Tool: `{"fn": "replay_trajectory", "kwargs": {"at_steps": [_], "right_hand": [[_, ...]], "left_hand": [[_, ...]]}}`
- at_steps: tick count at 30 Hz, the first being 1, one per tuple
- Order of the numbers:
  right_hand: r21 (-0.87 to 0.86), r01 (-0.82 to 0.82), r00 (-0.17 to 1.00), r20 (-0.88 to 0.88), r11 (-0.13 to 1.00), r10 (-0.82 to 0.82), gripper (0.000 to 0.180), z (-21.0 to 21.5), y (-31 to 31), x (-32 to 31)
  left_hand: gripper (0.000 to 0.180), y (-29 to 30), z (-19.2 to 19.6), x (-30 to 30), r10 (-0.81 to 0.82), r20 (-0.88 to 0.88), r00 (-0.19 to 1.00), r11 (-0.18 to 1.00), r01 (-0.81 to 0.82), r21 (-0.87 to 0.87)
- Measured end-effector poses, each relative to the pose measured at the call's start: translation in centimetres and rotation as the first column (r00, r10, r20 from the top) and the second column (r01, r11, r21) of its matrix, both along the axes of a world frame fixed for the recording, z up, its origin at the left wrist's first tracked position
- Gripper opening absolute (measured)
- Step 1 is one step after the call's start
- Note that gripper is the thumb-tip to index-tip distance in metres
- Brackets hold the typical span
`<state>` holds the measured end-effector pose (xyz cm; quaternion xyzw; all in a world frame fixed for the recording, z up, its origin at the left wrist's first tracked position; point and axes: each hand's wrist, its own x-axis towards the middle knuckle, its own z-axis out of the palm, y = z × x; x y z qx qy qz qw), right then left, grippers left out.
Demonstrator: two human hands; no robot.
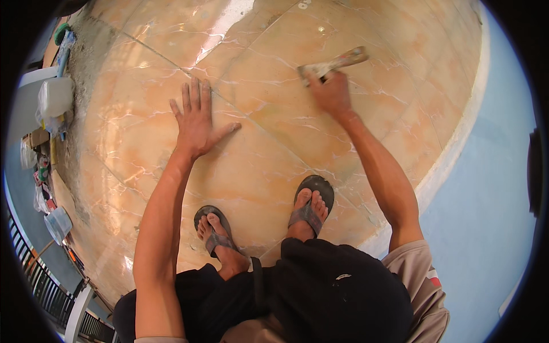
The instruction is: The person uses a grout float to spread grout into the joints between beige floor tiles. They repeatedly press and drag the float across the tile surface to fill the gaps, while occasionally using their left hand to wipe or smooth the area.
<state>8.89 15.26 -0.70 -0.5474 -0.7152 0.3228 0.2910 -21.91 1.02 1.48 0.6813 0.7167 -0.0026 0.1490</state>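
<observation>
My left hand (197,119) lies flat on the glossy orange marbled floor tile (269,166), fingers spread, holding nothing. My right hand (330,92) grips a small scraper-like tool (334,63) with a worn, stained handle that points up and to the right; its end rests on the tile by a grout line (251,123). My two feet in dark flip-flops (311,207) stand on the tiles below the hands.
A light blue wall (486,188) with a white skirting runs along the right. At the left edge, on rough grey floor, stand a white plastic container (55,96), bags and small items. A dark railing (34,274) shows at the lower left.
</observation>
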Motion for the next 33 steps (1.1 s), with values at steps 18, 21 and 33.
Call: {"fn": "replay_trajectory", "kwargs": {"at_steps": [18,21,33], "right_hand": [[0.364,0.326,0.854,0.282,0.872,-0.437,0.046,-0.7,8.9,9.9],[0.300,0.447,0.840,0.183,0.842,-0.511,0.043,-1.2,9.7,9.9],[0.312,0.214,0.903,0.298,0.926,-0.310,0.039,-1.8,7.9,9.1]], "left_hand": [[0.131,0.6,-0.2,0.6,-0.031,0.034,0.999,0.999,0.029,0.037],[0.130,1.0,0.0,1.0,-0.023,0.035,0.999,1.000,0.023,-0.015],[0.131,0.7,-0.5,0.5,-0.028,0.066,0.997,0.998,0.025,0.054]]}}
